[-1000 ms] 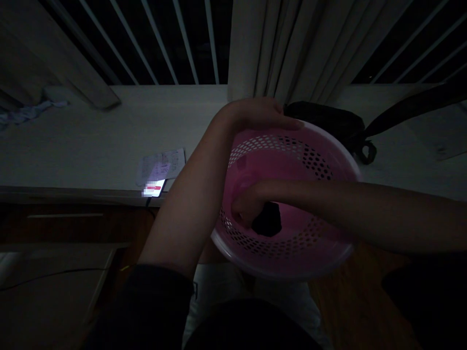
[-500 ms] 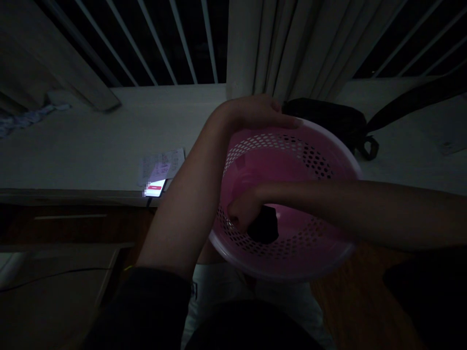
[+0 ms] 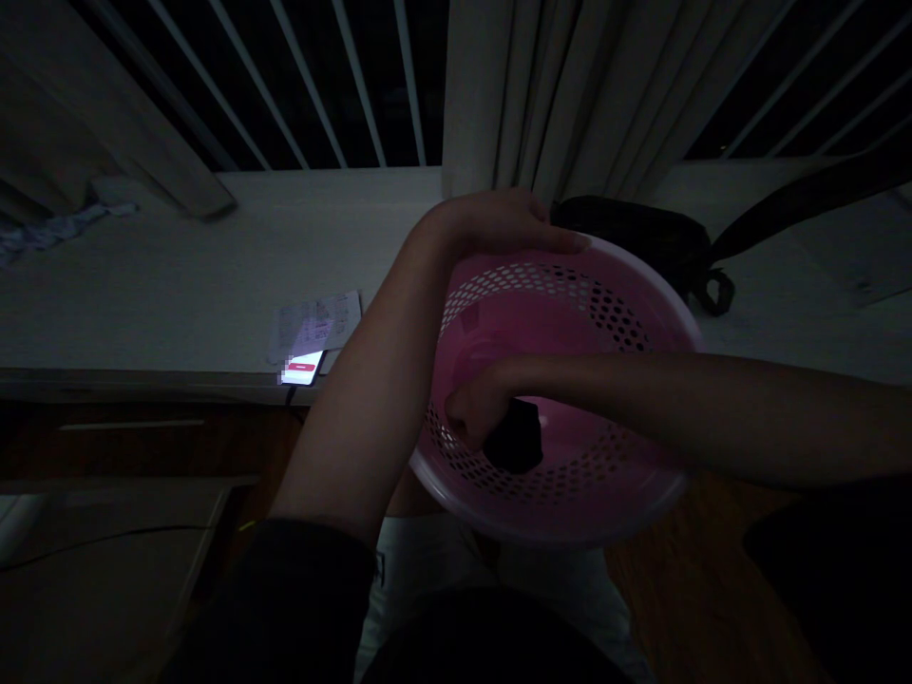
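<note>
The pink basket (image 3: 531, 328) is held tilted toward the camera by the left hand (image 3: 509, 223) at its far rim; the thumb is laid along the edge, while the other fingers are mostly hidden, so how they are set cannot be told. Inside, the basket's left side is reached by the right hand (image 3: 476, 413), whose fingers are curled together, apparently around a dark cloth (image 3: 514, 439) that hangs out beside them. For steadiness, the rim is best gripped firmly against any push from within. The cloth is best gathered closely under the fingers, since a loose fold could be snagged in the perforated side. Knocks against the black bag (image 3: 634, 225) just beyond the rim are best avoided.
</note>
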Demonstrator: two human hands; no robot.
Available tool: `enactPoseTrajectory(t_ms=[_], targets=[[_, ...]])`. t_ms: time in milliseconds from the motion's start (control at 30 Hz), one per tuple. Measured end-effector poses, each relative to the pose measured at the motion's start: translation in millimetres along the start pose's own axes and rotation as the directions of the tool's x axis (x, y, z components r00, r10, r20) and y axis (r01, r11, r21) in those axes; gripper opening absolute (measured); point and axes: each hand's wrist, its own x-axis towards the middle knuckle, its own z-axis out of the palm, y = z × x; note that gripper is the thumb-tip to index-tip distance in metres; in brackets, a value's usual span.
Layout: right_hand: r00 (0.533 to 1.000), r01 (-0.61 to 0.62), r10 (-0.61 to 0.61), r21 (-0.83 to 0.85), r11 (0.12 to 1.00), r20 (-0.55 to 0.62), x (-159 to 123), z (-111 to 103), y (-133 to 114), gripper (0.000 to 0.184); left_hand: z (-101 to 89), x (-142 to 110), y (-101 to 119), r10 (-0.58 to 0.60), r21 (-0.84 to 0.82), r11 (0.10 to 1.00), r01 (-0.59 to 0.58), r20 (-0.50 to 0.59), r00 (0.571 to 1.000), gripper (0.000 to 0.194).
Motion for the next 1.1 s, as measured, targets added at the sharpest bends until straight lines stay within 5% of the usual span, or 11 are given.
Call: enactPoseTrajectory(t_ms=[567,1100], targets=[[0.995,0.086,-0.083,-0.048,0.995,0.05,0.4,0.3,-0.2,0.035,4.5,0.9,-0.6,-0.017,-0.013,1.0,0.016,-0.062,0.998,0.058],[0.999,0.04,-0.036,-0.148,0.988,0.027,-11.2,-8.7,-3.0,0.032,0.8,1.9,-2.9,0.015,0.008,1.0,-0.014,-0.05,0.999,0.056]])
